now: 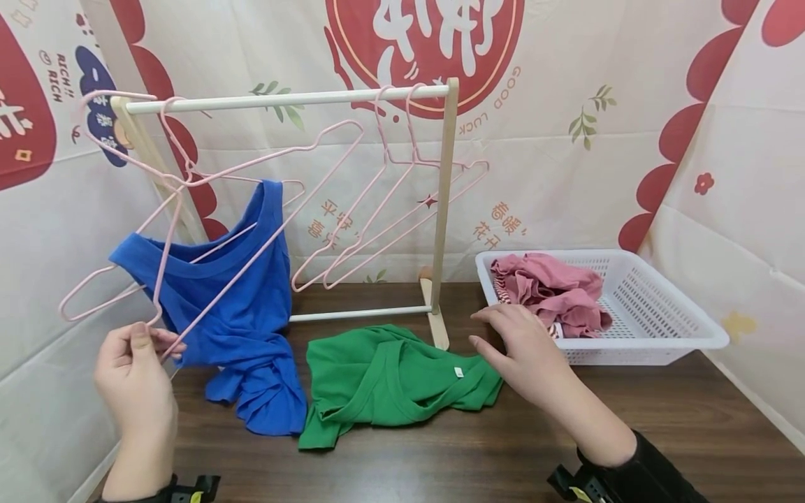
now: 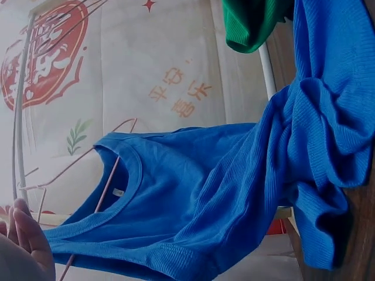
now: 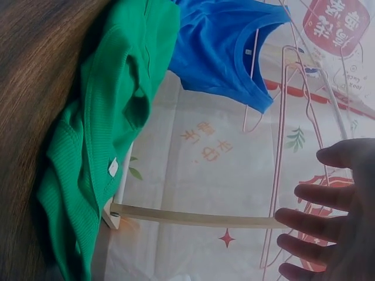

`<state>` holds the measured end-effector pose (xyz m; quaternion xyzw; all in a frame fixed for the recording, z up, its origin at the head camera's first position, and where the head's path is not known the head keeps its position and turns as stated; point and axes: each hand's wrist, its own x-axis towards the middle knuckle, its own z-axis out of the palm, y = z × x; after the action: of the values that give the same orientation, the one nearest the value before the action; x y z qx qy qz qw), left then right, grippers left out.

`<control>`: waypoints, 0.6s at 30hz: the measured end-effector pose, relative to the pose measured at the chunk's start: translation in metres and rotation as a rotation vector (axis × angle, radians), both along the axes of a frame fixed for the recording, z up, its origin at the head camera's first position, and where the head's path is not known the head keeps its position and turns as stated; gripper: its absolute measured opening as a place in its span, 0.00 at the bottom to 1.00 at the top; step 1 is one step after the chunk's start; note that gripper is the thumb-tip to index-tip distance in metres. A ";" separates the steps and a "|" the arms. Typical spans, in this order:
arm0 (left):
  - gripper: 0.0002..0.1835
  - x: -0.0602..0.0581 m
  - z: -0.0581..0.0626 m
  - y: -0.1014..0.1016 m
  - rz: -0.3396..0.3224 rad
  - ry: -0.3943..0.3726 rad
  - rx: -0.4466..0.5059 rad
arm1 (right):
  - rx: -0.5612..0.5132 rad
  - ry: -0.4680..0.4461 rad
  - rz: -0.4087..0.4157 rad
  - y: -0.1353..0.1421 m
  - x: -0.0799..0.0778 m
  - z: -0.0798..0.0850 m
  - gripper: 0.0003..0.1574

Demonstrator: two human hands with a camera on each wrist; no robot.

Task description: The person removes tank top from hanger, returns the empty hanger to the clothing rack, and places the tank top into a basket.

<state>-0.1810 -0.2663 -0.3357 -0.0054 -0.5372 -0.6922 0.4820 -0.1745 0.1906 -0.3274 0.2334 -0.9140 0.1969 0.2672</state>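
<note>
My left hand [image 1: 135, 377] pinches a lower corner of a pink wire hanger [image 1: 251, 163], which slants up and right in front of the rack. Behind it, a blue sleeveless top [image 1: 242, 300] hangs by its shoulders on another pink hanger, its lower part bunched on the table. My right hand [image 1: 525, 353] hovers between a crumpled green garment [image 1: 390, 384] and a white basket [image 1: 660, 342], holding nothing. Its fingers [image 3: 313, 221] are spread apart in the right wrist view. A small white label [image 3: 113, 167] shows on the green cloth.
A rack with a white rod [image 1: 283, 98] and wooden posts [image 1: 445, 195] stands at the back left. Two bare pink hangers [image 1: 367, 244] hang at its right end. Pink clothing [image 1: 553, 286] lies in the basket's left half. Printed cloth walls [image 1: 566, 188] enclose the brown table [image 1: 503, 440].
</note>
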 end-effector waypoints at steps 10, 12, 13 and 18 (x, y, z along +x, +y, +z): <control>0.19 -0.002 0.008 0.017 0.163 -0.206 -0.373 | 0.113 -0.050 0.008 -0.008 -0.002 -0.003 0.30; 0.18 -0.003 0.011 0.022 0.152 -0.230 -0.409 | 0.149 -0.060 -0.002 -0.009 -0.002 -0.004 0.33; 0.18 -0.004 0.012 0.024 0.146 -0.246 -0.428 | 0.164 -0.068 -0.007 -0.010 -0.002 -0.004 0.35; 0.16 -0.005 0.020 0.035 0.115 -0.310 -0.526 | 0.205 -0.106 -0.020 -0.013 -0.002 -0.007 0.39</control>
<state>-0.1859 -0.2310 -0.3155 0.0059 -0.7645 -0.4935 0.4147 -0.1767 0.1777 -0.3348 0.2397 -0.9444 0.1119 0.1952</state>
